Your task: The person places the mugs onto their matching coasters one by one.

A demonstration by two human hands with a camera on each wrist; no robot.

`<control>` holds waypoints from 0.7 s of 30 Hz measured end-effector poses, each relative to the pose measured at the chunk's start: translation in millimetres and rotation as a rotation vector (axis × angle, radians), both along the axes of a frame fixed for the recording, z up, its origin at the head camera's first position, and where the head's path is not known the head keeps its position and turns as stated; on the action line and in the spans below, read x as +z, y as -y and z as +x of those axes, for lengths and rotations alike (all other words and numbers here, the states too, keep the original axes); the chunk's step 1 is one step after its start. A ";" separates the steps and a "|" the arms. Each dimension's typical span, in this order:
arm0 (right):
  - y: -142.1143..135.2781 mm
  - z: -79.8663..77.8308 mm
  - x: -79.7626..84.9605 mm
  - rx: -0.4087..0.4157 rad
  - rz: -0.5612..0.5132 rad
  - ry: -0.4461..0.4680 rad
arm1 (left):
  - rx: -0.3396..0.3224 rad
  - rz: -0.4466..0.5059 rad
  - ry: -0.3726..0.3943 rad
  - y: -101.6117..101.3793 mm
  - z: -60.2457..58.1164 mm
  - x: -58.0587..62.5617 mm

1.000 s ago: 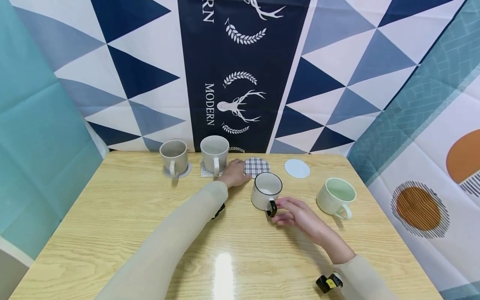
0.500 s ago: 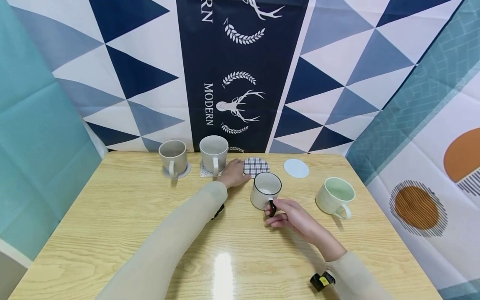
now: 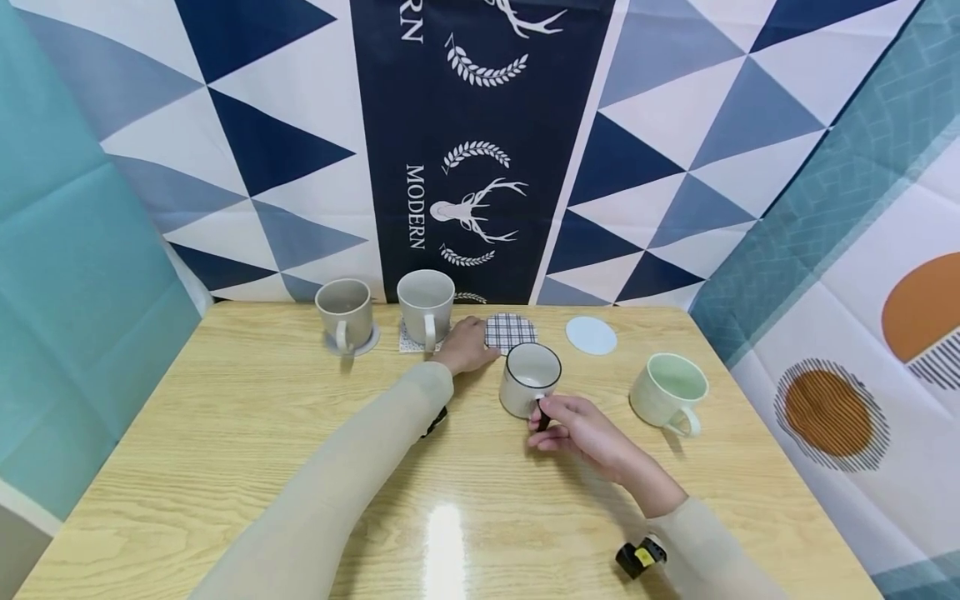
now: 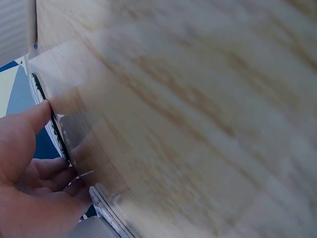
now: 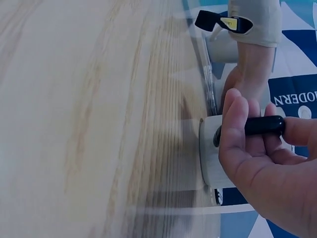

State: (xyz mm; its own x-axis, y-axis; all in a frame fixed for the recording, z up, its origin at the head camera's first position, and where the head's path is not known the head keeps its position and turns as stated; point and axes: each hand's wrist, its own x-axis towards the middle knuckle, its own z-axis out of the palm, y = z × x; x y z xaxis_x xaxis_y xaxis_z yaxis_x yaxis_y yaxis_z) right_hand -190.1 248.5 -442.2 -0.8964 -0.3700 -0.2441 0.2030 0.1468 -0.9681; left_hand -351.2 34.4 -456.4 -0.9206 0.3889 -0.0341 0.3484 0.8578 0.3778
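Note:
A white mug [image 3: 517,392] with a black rim and black handle stands in front of a round plaid coaster [image 3: 512,332]. My right hand [image 3: 581,429] pinches the mug's handle [image 5: 265,125] between thumb and fingers, also seen in the right wrist view. My left hand [image 3: 467,346] is at the plaid coaster's left side, thumb at its near edge and fingers around the far side. In the left wrist view the coaster [image 4: 55,130] appears edge-on, held between thumb and fingers.
At the back left, a grey-beige mug [image 3: 347,315] sits on a round coaster [image 3: 367,345], beside a pale grey mug [image 3: 424,312] on a square coaster [image 3: 408,343]. A light blue round coaster [image 3: 591,335] and a pale green mug [image 3: 660,402] are at the right. Patterned cloth [image 3: 480,108] hangs behind.
My right hand has moved slightly left and closed its thumb and fingers on the mug's black handle. The left hand and the mugs stay in place.

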 end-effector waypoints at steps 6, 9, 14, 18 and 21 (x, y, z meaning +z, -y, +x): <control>0.1 1.9 5.7 -0.061 0.036 -0.041 | 0.006 -0.002 0.001 -0.4 -1.2 -0.4; -0.3 1.2 9.1 -0.118 0.048 -0.049 | 0.005 0.001 0.009 -1.0 -1.0 0.2; -1.3 -3.8 17.6 -0.161 0.048 -0.055 | 0.004 -0.009 0.011 -1.1 -0.6 0.6; -0.7 -12.5 25.0 -0.175 0.055 -0.064 | 0.004 -0.017 0.005 -0.8 -2.0 -1.8; 0.4 -22.0 28.9 -0.176 0.066 -0.077 | 0.003 -0.023 0.000 -1.0 -3.4 -2.9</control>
